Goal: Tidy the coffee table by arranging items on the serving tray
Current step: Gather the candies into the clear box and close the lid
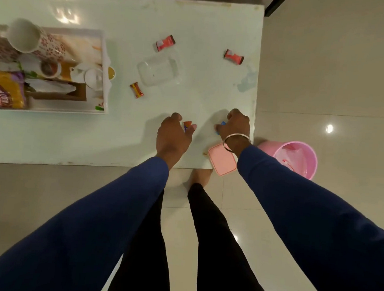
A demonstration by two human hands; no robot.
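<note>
Left hand [173, 134] pinches red-orange candy [187, 124] — right hand [236, 126] grips blue wrapper [222, 123].

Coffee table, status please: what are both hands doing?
Left hand pinches an orange candy; right hand grips a blue one. Serving tray crowded already. Nothing blocking.

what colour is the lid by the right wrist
Pale pink; the lid shows plainly in the head view, at the table's near edge.
</note>
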